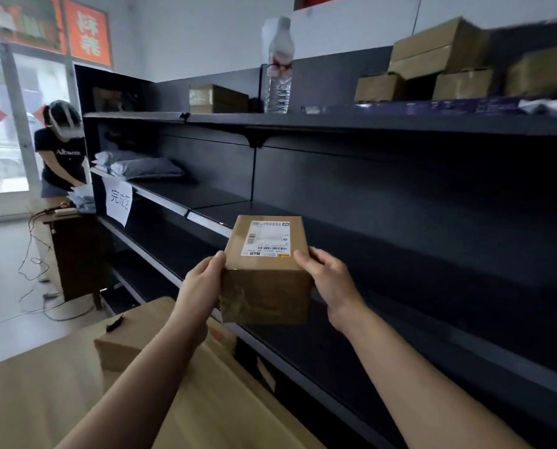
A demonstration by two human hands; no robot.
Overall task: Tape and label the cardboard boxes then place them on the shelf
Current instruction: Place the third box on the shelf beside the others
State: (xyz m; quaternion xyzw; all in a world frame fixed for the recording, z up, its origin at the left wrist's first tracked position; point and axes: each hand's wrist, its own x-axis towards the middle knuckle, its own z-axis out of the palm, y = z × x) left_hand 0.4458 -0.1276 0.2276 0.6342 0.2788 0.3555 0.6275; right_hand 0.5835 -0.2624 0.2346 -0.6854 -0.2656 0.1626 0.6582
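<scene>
A taped cardboard box with a white shipping label on top is held in the air in front of the dark shelf unit. My left hand grips its left side and my right hand grips its right side, thumbs on the top face. The box hovers over the front edge of the middle shelf. Another cardboard box lies on the wooden table below my left arm.
The top shelf carries a water bottle and several cardboard boxes. Grey mailer bags and a paper sign sit on the shelf at left. A person stands by a small desk at far left.
</scene>
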